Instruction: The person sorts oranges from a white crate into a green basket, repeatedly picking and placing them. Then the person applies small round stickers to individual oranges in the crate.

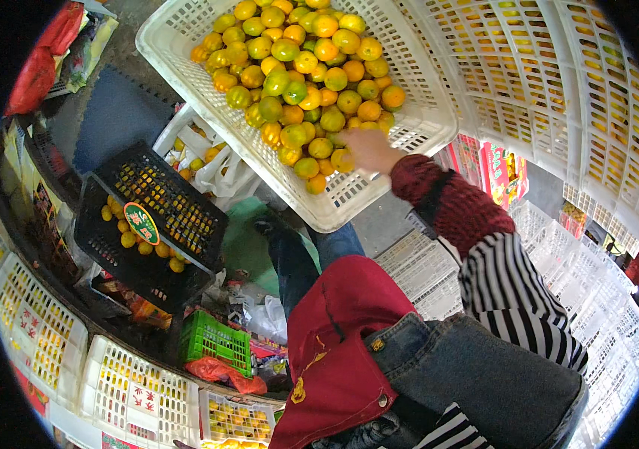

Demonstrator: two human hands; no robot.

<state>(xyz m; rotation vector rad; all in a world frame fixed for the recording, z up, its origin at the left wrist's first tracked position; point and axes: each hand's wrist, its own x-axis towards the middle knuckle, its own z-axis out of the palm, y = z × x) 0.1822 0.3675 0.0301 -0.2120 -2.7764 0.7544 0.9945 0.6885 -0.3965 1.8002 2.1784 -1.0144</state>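
Note:
My right hand (369, 149) reaches into a large white plastic crate (353, 210) heaped with green and orange mandarins (297, 84). It is slightly blurred, and its fingertips are among the fruit near the crate's close corner, by a yellow-orange mandarin (342, 160). Whether the fingers close around a fruit cannot be made out. A maroon knitted cuff (459, 202) covers the forearm below a black-and-white striped sleeve. My left hand is out of view. The crate sits at a slant before me, its near end showing bare slotted floor.
Stacked white crates of fruit (521, 73) rise at the right, above nested white crates (589, 292). On the left stand a black crate (145, 280) with small orange fruit and a green crate (215, 339). White plastic bags (218, 171) hold fruit beside the large crate.

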